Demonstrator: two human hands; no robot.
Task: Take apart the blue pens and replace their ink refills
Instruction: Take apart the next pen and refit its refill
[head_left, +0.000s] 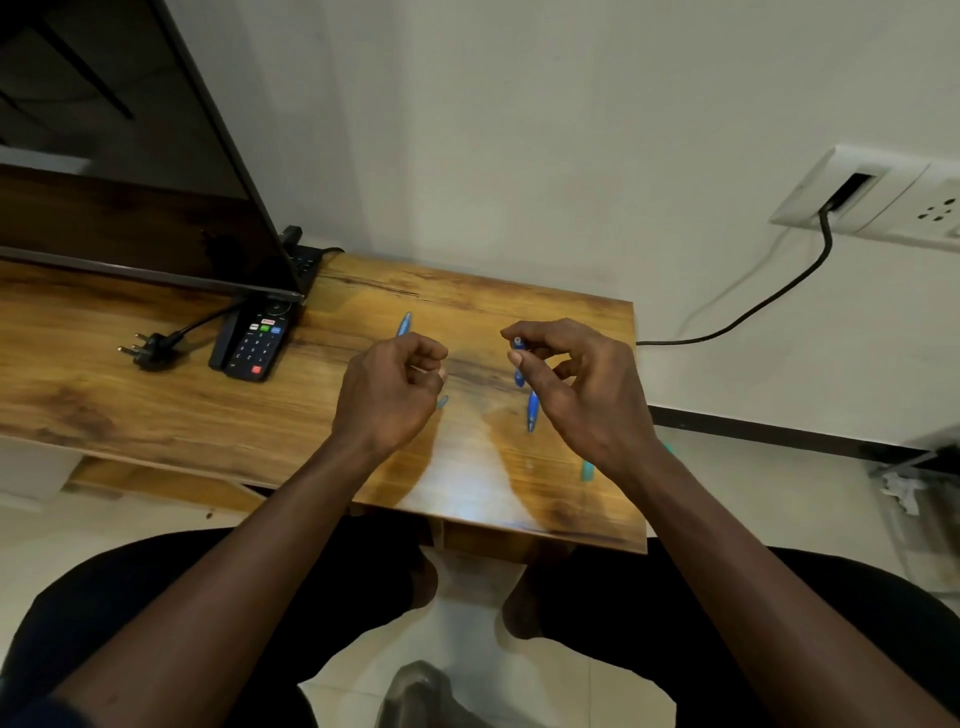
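- Wood table, person sat at it, blue pen bits spread over the right half.
- Right hand: thumb + forefinger pinched on the top end of a blue barrel, held up off the table, other end pointing down toward the near side.
- Just below it is a second blue piece, prob lying on the table. Cant tell if it's joined to the held one.
- Left hand: fingers curled in, thumb against them. Maybe a thin pale sliver in there (refill?) but too blurry, so cant tell if it holds anything.
- Another blue pen lies on the far side, partly behind the left hand. Pale blue bit is just beside that hand, teal piece is by the right wrist.
- Step imo: mid-disassembly, one pen looks apart, hands well apart from each other.
- Next move prob needs a refill lined up w/ the barrel's open end, both hands brought together, slow steady feed. Tiny parts, easy to fumble or roll off the near edge.
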